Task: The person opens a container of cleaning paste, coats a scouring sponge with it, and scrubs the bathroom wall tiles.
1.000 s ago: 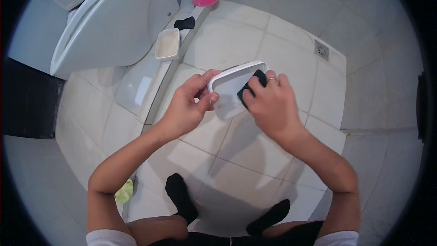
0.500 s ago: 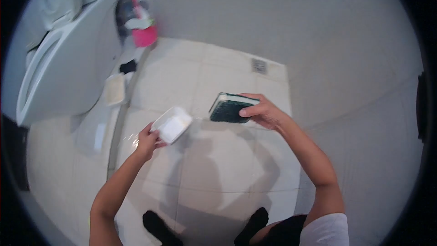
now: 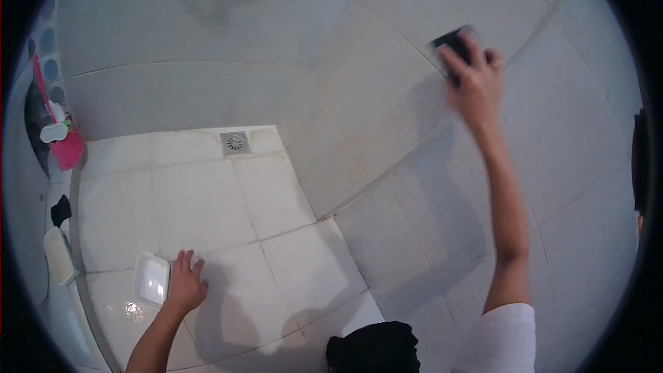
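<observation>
Right fingers [image 3: 454,61] on dark sponge [image 3: 449,42] — floor drain [image 3: 235,143], pink bucket [image 3: 67,152] well away.

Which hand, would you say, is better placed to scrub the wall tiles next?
The right hand, I think: it holds the dark sponge up at the wall tiles, whereas the left hand is low, open, beside the white container.

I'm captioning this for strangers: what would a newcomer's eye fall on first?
The right hand holds a dark sponge at the grey wall, upper right. Lower left, a white tub shows beside the open left hand. A bright pink container stands near the far left edge.
</observation>
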A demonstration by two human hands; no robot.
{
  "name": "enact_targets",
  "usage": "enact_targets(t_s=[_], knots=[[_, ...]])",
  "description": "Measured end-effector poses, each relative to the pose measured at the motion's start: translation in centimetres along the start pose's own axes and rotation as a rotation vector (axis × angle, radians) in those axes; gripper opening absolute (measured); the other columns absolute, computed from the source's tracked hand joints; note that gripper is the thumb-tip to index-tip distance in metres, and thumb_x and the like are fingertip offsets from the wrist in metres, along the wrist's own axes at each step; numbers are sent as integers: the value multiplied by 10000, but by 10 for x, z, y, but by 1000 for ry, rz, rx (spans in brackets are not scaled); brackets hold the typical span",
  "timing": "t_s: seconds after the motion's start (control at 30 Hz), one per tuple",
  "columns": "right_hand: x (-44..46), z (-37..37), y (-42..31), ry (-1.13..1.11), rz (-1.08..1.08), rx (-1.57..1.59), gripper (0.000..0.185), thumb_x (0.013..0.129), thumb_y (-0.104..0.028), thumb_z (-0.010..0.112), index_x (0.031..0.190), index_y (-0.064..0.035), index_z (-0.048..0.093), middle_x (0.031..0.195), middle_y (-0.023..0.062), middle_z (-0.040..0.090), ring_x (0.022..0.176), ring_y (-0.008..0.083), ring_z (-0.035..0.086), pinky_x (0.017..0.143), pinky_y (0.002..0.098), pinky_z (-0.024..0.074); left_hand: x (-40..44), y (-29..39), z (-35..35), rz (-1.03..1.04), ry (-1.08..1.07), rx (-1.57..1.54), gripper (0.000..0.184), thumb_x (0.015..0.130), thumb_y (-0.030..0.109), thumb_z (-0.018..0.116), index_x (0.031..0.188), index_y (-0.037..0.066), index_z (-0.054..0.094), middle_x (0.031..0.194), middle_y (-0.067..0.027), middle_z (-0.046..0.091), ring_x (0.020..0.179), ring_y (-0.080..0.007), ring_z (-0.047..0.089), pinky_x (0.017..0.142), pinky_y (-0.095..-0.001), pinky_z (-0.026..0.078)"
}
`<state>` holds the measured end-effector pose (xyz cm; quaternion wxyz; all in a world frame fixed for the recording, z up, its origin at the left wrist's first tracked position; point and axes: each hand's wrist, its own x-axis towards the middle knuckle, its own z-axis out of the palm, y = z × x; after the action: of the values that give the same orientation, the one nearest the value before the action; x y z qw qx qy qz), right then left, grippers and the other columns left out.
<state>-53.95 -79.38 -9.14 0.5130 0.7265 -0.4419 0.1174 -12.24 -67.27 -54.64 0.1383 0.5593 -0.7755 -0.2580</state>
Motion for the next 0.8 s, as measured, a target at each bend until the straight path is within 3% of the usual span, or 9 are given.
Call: enact_targets(t_s=[0.03,0.1,0.2,0.3,0.43,0.57,0.63,0.73,0.8], knots=[[17,-10,14,27,-74,-455,351,680,-109,654,1029,-69,661,1152,116,568,1013,309,516,889,434,386,9,1,28,-92,-119,74,716,756,304,647,1354,25,368,1438,-229,201,1348,-440,110,1063,-604,119],[19,10,31,-52,-133,-554,301,692,-95,639,989,-51,660,1133,108,570,1015,302,510,860,430,396,18,11,51,-161,-237,147,796,763,393,636,1396,36,312,1484,-221,125,1374,-437,34,1042,-661,71],[-40,61,18,-130,-375,-648,228,710,-97,616,914,-1,649,1109,88,569,1034,287,495,798,420,412,30,55,52,-618,-362,23,1103,725,651,553,1465,124,-72,1506,-144,-203,1358,-395,-228,951,-744,-59],[-36,45,13,-227,-390,-397,213,710,-106,612,889,1,652,1098,80,566,1027,280,500,798,425,419,35,56,48,-670,-404,-12,1124,709,647,571,1464,131,-83,1501,-143,-222,1351,-395,-245,954,-738,-73],[30,20,49,-147,-299,-638,190,716,-122,622,885,-69,692,1115,46,552,1009,251,474,728,373,399,43,63,37,-736,-496,-10,1137,709,642,576,1456,144,-121,1488,-137,-261,1337,-383,-286,943,-745,-79],[-35,-4,21,-245,-355,-517,237,715,-139,640,936,-69,689,1167,37,532,978,244,461,698,355,382,44,57,42,-739,-491,-34,1144,707,641,585,1456,144,-123,1484,-155,-261,1324,-401,-300,930,-757,-63],[-30,-18,11,-308,-205,-407,231,716,-156,652,928,-69,688,1195,35,515,982,238,445,683,343,368,42,53,46,-720,-476,-34,1146,707,630,595,1456,137,-120,1482,-163,-261,1322,-411,-298,928,-761,-56],[5,47,23,-282,-524,-704,199,753,-143,616,923,-82,700,1207,60,510,1013,222,432,734,333,365,41,48,48,-722,-477,-45,1153,704,606,616,1456,122,-111,1481,-179,-252,1324,-430,-280,920,-771,-39],[40,68,2,-400,-564,-789,188,757,-141,611,906,-77,704,1200,65,516,1015,221,432,750,327,364,46,51,48,-726,-494,-43,1157,701,594,627,1457,114,-105,1482,-186,-243,1327,-440,-265,915,-777,-29]])
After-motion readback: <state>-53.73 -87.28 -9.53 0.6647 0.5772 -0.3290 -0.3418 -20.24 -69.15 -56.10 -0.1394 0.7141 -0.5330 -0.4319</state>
